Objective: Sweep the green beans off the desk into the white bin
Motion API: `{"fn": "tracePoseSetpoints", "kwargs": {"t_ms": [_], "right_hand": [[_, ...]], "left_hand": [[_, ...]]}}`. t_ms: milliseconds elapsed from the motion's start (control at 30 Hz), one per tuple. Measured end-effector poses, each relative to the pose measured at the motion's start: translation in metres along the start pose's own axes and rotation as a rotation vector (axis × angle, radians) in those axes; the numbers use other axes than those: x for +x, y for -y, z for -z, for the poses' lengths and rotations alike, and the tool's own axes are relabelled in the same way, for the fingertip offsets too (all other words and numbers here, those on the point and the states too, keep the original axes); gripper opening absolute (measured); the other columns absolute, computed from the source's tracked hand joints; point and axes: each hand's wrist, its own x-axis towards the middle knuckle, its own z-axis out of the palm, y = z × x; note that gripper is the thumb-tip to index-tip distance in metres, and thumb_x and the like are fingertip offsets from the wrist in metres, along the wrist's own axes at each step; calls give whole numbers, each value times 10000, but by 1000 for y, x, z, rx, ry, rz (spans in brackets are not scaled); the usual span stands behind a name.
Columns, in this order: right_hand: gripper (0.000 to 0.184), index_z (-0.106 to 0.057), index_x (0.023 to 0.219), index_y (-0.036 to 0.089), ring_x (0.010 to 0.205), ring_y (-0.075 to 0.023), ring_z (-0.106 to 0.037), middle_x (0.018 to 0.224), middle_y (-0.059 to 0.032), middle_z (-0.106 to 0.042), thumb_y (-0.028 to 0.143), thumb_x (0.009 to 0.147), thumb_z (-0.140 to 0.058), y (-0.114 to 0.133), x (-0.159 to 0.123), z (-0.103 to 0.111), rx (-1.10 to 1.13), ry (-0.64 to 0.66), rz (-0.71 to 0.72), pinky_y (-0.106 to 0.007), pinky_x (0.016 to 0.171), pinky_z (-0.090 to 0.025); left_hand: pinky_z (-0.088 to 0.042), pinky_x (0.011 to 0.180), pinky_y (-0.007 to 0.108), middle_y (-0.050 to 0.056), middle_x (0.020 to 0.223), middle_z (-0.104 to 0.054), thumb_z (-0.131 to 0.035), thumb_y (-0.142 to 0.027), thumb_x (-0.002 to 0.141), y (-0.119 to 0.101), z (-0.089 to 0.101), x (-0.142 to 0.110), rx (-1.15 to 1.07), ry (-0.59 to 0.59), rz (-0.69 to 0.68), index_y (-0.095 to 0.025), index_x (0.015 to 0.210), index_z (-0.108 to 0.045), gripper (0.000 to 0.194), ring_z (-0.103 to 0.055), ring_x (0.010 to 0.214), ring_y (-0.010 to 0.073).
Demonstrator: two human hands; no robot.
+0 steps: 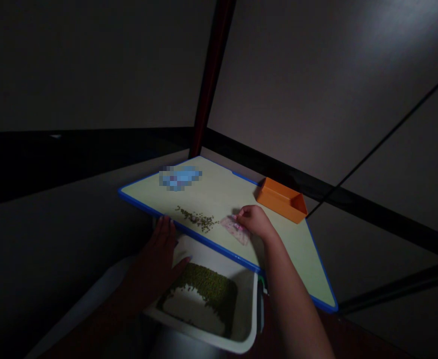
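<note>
My left hand rests at the blue edge of the pale board, fingertips on the rim and thumb held apart over a white tub. Small green grains, perhaps beans, lie scattered in a loose patch on the board near those fingertips. To the right of the grains is a flat pinkish patterned piece, its material unclear. Over its upper edge my right hand is closed in a pinch. What sits between those fingertips is too small and dark to make out.
An orange open box stands at the board's back right edge. A blurred blue item lies at the back left. More green grains cover part of the tub's floor. Grey walls meet behind the board at a dark red post.
</note>
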Motion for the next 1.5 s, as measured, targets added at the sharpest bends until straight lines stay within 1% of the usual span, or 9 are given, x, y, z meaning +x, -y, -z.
{"fn": "tracePoseSetpoints", "kwargs": {"t_ms": [200,333,467,633,700,867,1133,1333,1500], "right_hand": [[178,-589,652,168,527,-105,-473,575,-4,-591,289,782,-584,0,3,-7,-77,-66,24,-221,512,-285],[185,-583,668,163,515,-98,-457,561,2,-582,283,809,-575,4,3,-12,-62,-61,71,-217,509,-278],[186,-575,677,159,490,-93,-454,535,16,-565,303,794,-590,7,1,-14,99,38,134,-204,485,-284],[200,-577,674,155,465,-91,-472,514,25,-559,330,758,-624,8,-3,-8,326,150,148,-200,468,-312],[183,-578,661,155,463,-90,-477,511,27,-562,308,740,-639,9,-5,-5,368,177,127,-200,465,-314],[162,-576,630,153,468,-86,-494,518,26,-583,261,720,-656,5,-5,-1,396,330,73,-206,488,-361],[177,-558,629,163,471,-97,-485,515,22,-576,274,741,-639,-3,-2,-1,279,252,55,-221,486,-363],[200,-566,634,163,479,-99,-488,528,16,-584,317,737,-639,-3,-4,2,305,313,63,-229,506,-380],[216,-584,614,156,458,-86,-440,500,15,-574,320,748,-628,-3,-3,6,104,205,18,-213,471,-315]], "left_hand": [[-358,1087,471,288,1491,-267,-394,-659,773,0,-1,0,-21,13,14,20,1405,-210,945,-209,1416,349],[-354,1089,482,276,1497,-263,-393,-656,773,0,-1,0,-51,10,25,7,1406,-221,932,-207,1418,346],[-364,1079,497,285,1491,-266,-412,-650,765,0,0,1,-70,6,22,18,1398,-238,936,-229,1409,361],[-360,1086,484,282,1489,-274,-398,-646,774,0,0,1,-57,4,22,21,1396,-243,925,-237,1406,357],[-358,1087,488,274,1492,-274,-399,-649,771,0,-1,0,-58,2,26,14,1398,-244,925,-231,1408,354],[-365,1076,506,277,1499,-249,-387,-645,776,1,-2,0,-87,7,23,0,1410,-210,922,-213,1414,353],[-363,1080,502,283,1490,-275,-408,-632,777,-1,2,1,-88,20,28,2,1408,-218,914,-229,1409,360],[-358,1087,480,276,1491,-281,-371,-658,778,0,1,1,-67,25,23,1,1401,-236,917,-222,1413,350],[-370,1074,484,292,1477,-296,-384,-643,779,-1,3,2,-59,29,23,31,1384,-258,914,-247,1404,363]]}}
